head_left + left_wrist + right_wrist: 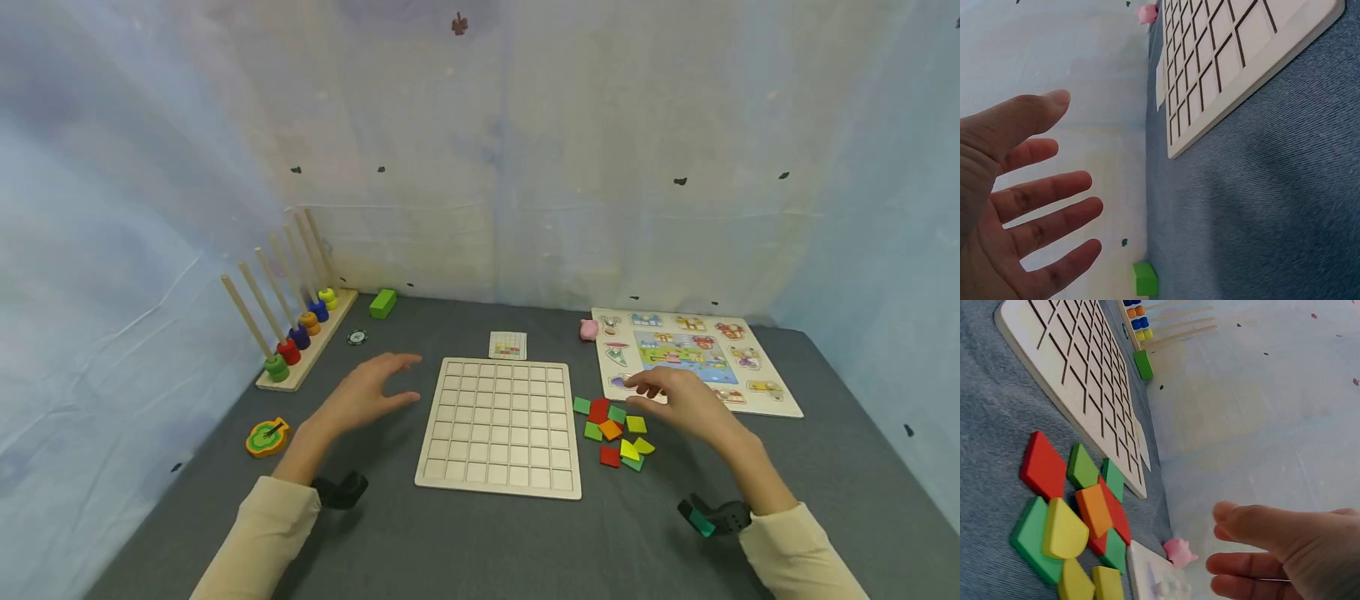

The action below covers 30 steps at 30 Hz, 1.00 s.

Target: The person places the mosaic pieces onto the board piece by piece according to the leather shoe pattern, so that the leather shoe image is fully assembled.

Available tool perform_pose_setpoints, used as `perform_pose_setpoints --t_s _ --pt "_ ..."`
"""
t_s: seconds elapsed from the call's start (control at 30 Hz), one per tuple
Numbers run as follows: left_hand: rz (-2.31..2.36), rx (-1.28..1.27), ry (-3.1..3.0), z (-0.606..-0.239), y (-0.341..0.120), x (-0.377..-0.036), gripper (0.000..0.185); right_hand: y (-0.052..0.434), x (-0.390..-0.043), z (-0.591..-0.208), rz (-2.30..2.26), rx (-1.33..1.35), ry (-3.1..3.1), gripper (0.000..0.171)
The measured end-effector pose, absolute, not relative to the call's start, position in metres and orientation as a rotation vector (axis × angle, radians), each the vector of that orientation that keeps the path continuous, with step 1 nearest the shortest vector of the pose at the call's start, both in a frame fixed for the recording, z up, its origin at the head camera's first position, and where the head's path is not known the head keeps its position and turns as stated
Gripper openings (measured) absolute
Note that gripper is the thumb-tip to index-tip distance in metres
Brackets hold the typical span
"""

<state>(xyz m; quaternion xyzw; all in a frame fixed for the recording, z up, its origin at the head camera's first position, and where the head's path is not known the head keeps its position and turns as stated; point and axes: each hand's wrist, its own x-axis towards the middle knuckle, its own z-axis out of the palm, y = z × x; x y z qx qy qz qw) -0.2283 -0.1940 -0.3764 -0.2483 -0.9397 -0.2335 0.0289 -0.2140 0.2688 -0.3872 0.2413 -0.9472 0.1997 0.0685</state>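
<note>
A pale wooden grid board (498, 427) with square recesses lies flat at the middle of the table. Left of it hovers my left hand (369, 392), fingers spread and holding nothing; the left wrist view shows the same hand (1029, 206) beside the board's corner. To the board's right is a loose pile of coloured tiles, among them a red tile (610, 456), an orange tile (611, 429) and a yellow tile (1065, 528). Above and right of these tiles is my right hand (686, 402), fingers loosely bent with nothing in them. A small pattern card (507, 345) lies behind the board.
A wooden peg rack with coloured rings (307, 354) stands at the back left, near a green block (382, 304) and a poker chip (357, 337). A toy tree (267, 437) lies at the left. A picture puzzle (780, 398) and a pink pig (588, 330) are at the back right.
</note>
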Motion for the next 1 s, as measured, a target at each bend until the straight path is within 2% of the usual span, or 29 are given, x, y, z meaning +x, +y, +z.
perform_pose_setpoints --t_s 0.4,0.67,1.0 --pt "-0.933 -0.847 -2.906 -0.404 -0.196 -0.235 0.062 0.271 -0.208 -0.409 0.76 0.735 -2.885 0.025" --pt "-1.051 -0.788 -2.921 -0.425 -0.193 -0.235 0.062 0.275 -0.208 -0.422 0.775 0.753 -2.873 0.029" --pt "-1.128 -0.705 -2.928 -0.434 -0.188 -0.236 0.064 0.279 -0.206 -0.428 0.777 0.768 -2.866 0.032"
